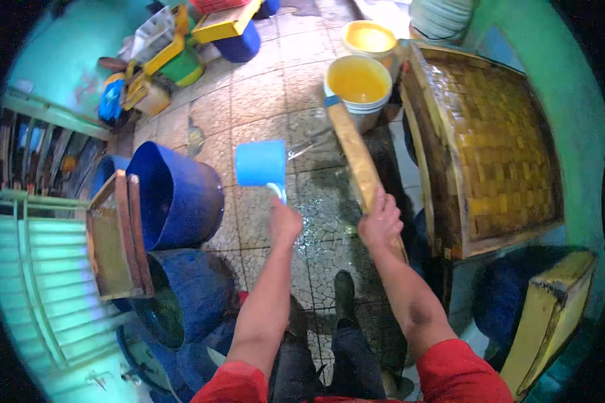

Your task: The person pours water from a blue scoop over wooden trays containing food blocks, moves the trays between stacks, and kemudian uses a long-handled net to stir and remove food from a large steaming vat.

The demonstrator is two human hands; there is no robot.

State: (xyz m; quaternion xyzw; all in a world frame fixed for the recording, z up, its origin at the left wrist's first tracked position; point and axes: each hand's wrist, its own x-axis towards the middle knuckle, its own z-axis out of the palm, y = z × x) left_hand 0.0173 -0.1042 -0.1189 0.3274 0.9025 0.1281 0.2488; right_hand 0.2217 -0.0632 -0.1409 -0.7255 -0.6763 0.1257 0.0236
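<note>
My left hand [286,223] is closed round the handle of a light-blue plastic dipper [260,163], held tipped on its side above the tiled floor. Thin streaks of water [309,146] fly from the dipper's right side. My right hand [382,220] grips a long, pale wooden piece [353,149] with a blue patch at its far end. It stands on edge and slants away from me; whether it is a plank or the side of a frame, I cannot tell. Its far end overlaps the rim of a white bucket [359,84] with a yellowish inside.
A wood-framed woven bamboo panel [504,148] leans along the right. Another bucket [370,37] stands behind the first. Blue drums [191,191] and a wooden frame [114,235] line the left. Tubs and crates [181,64] crowd the far left. The floor [309,228] is wet.
</note>
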